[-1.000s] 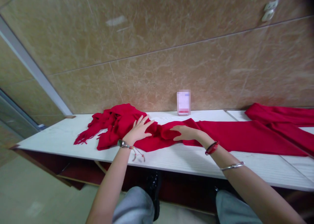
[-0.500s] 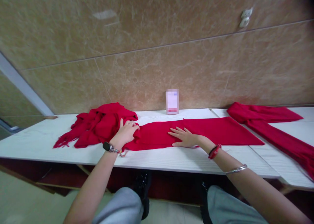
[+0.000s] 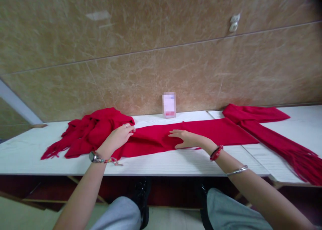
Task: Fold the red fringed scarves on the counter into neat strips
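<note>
A red scarf (image 3: 148,136) lies in a long flat strip across the white counter, with a raised crease between my hands. My left hand (image 3: 119,138) pinches the cloth near the strip's left end, where it meets a crumpled red heap (image 3: 98,129) with a fringe. Its fingertips are partly hidden in the cloth. Over the middle of the strip, my right hand (image 3: 185,138) is open, fingers stretched to the left and thumb apart, at or just above the fabric. Another red scarf (image 3: 266,129), bent into two arms with a fringed end, lies to the right.
The white counter (image 3: 156,164) runs along a brown marbled wall (image 3: 141,79). A blurred-out upright phone-like object (image 3: 169,105) leans at the wall behind the strip. A small white figure-shaped hook (image 3: 234,23) is fixed higher up. Open shelving is below the counter.
My left hand has shifted slightly, and the cloth between my hands has bulged up from nearly flat. My right hand's spread fingers have drawn closer together and lifted a little. The view has shifted right.
</note>
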